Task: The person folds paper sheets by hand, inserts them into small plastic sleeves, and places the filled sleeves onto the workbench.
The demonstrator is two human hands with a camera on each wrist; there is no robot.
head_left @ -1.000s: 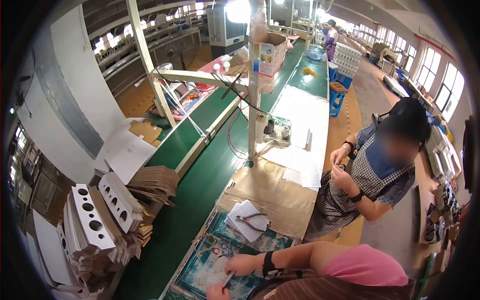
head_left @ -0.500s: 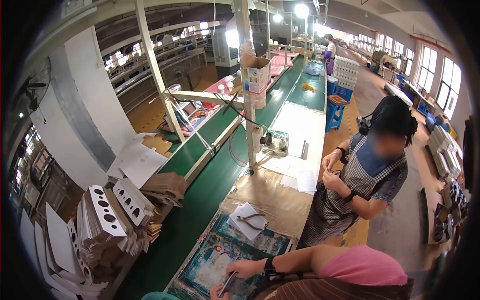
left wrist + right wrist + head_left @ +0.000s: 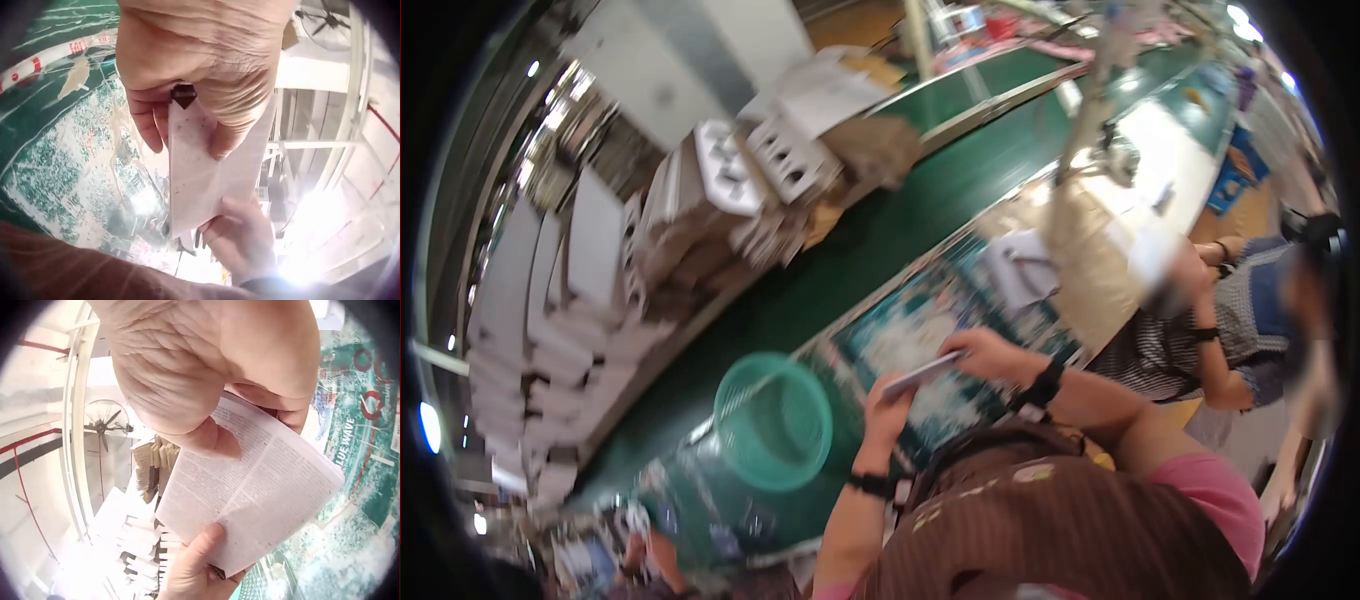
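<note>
A thin stack of printed paper sheets (image 3: 250, 481) is held between both hands, over the worn teal-and-white work surface (image 3: 900, 335). My left hand (image 3: 887, 412) grips one end, thumb on the near face and fingers behind, as the left wrist view shows on the white stack (image 3: 206, 169). The other end is pinched by my right hand (image 3: 997, 358); its thumb lies across the small print in the right wrist view. Something small and dark shows at the stack's edge beside the left hand (image 3: 200, 56); I cannot tell what it is.
A green plastic basket (image 3: 773, 422) stands left of my hands. Beyond runs a green conveyor (image 3: 920, 225), with stacked cut cardboard (image 3: 690, 215) along its far side. Pliers lie on papers (image 3: 1018, 270) near a post. Another person (image 3: 1250, 320) is at the right; other hands (image 3: 650, 560) show at the lower left.
The head view has swung left and down, bringing the whole basket and the hands at the lower left into sight. The held stack has been raised and stays in both hands.
</note>
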